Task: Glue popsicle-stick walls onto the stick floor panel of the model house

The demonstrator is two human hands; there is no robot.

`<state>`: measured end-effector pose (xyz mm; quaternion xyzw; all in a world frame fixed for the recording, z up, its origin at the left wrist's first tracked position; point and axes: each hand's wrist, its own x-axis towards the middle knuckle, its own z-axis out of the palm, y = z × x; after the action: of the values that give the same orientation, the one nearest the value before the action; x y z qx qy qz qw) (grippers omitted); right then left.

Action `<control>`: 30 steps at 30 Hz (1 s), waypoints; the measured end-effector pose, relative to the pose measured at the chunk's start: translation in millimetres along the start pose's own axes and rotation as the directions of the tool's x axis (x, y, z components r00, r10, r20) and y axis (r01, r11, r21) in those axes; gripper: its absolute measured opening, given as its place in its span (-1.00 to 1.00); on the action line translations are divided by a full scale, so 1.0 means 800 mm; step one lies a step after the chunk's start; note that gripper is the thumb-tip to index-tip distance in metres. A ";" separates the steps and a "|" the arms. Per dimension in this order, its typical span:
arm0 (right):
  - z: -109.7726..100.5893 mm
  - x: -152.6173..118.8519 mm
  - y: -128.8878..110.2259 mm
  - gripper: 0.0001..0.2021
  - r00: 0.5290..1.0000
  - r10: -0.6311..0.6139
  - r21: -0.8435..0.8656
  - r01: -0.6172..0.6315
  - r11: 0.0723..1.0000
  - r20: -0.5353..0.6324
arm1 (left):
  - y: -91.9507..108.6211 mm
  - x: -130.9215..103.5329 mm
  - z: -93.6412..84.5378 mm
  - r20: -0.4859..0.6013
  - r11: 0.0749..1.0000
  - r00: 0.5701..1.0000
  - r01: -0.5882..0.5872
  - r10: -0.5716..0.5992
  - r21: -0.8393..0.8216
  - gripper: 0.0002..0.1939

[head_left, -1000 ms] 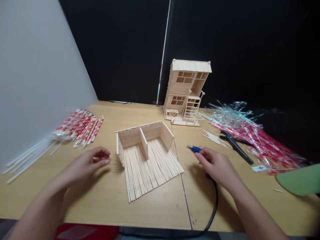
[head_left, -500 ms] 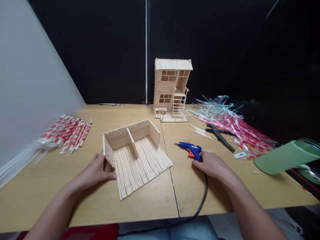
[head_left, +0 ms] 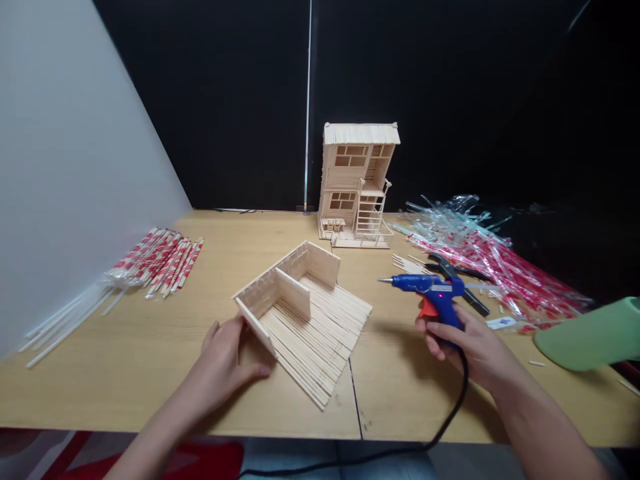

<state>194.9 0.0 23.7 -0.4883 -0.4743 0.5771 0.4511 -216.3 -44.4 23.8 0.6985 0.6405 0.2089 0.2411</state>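
Observation:
A half-built wooden stick house model (head_left: 313, 347), with a plank-like floor, low walls and one inner divider, stands turned at an angle on the table. My left hand (head_left: 227, 360) grips its left wall from outside, thumb toward the front end; some fingertips are hidden behind the wall. My right hand (head_left: 470, 347) is wrapped round the handle of a blue glue gun (head_left: 430, 285), raised above the table. Its metal nozzle points left toward the model, a small red light glows on its body, and the orange trigger shows. A black cord hangs from the handle.
A finished two-storey stick house (head_left: 357, 187) stands at the back. Paper-wrapped sticks (head_left: 160, 260) lie at left. Black pliers (head_left: 460, 283), loose sticks (head_left: 407, 265) and torn wrappers (head_left: 500, 260) lie at right, near a green cup (head_left: 590, 337). The cord runs over the table's front edge.
The glue gun has been lifted off the table, my right hand now round its handle. My left hand has turned the model clockwise. The view has shifted slightly.

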 end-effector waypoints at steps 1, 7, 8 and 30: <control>0.005 0.002 -0.007 -0.71 0.999 -0.043 0.010 0.043 0.999 -0.004 | 0.006 -0.008 0.003 0.013 1.000 1.000 -0.003 0.002 0.025 -0.25; 0.054 0.029 -0.051 -0.74 0.974 -0.157 0.077 0.146 0.986 0.165 | 0.032 -0.032 -0.004 0.203 0.996 0.977 -0.079 0.069 0.043 -0.51; 0.064 0.034 -0.056 -0.73 0.971 -0.149 0.060 0.140 0.988 0.186 | 0.033 -0.029 -0.011 0.228 0.995 0.971 -0.089 0.079 0.037 -0.56; 0.141 0.112 -0.025 -0.54 0.889 -0.430 -0.496 0.447 0.744 0.155 | 0.067 0.185 0.000 -0.041 0.609 0.999 -0.030 -0.004 -0.793 -0.48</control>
<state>73.7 79.3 39.4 -0.4573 -0.7200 0.3126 0.4180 -160.0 99.3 54.2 0.5204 0.4814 0.4859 0.5112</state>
